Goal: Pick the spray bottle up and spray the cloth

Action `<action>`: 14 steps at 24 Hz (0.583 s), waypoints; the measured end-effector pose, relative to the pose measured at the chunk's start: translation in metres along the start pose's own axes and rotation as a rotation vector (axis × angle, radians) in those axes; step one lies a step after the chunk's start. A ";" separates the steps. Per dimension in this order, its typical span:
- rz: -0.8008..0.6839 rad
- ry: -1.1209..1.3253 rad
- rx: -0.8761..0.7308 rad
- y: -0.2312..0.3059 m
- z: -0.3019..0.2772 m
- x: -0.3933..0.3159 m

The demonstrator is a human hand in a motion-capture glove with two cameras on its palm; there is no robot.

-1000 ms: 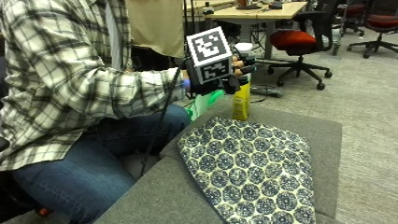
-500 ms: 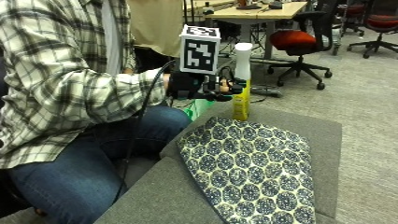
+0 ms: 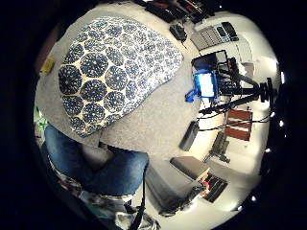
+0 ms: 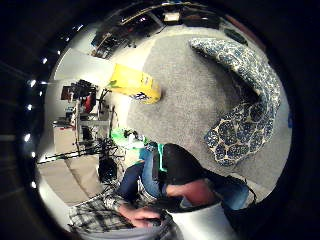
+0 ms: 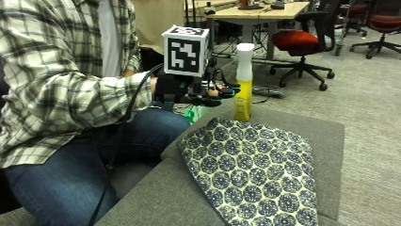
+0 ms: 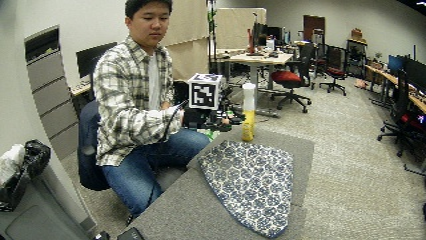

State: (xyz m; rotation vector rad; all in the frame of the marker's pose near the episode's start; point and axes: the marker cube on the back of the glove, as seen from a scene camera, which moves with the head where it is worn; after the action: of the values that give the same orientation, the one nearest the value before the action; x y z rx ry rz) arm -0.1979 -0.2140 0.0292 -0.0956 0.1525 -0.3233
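1. I am on the reach, as I judge it: the gloved right hand (image 5: 188, 92) hangs in the air over the near edge of the grey desk (image 5: 313, 136), just beside the spray bottle (image 5: 242, 84) and apart from it.

2. The spray bottle stands upright on the desk at about 3 o'clock from my hand, yellow body below, white head on top. In the thumb side palm view its yellow body (image 4: 135, 84) shows on the grey surface, not close to the palm.

3. The patterned cloth (image 5: 253, 174) lies flat on the desk at roughly 5 o'clock from the bottle, its nearest edge just beside the bottle's base.

4. To do this well, I would bring the palm level with the narrow neck under the white head, so that a finger can lie on the trigger, and close only once the neck sits well into the hand; a touch on the tall body first could tip it.

5. I would also check which way the nozzle faces before lifting; I cannot make that out here.

6. The fingers (image 5: 216, 92) point toward the bottle, partly extended and relaxed, with nothing between them; they touch neither bottle nor cloth.
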 end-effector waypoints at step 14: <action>0.038 -0.035 0.057 0.035 -0.001 0.019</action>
State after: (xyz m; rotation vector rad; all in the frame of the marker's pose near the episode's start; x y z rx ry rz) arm -0.1690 -0.1869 0.0212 -0.0420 0.1107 -0.2875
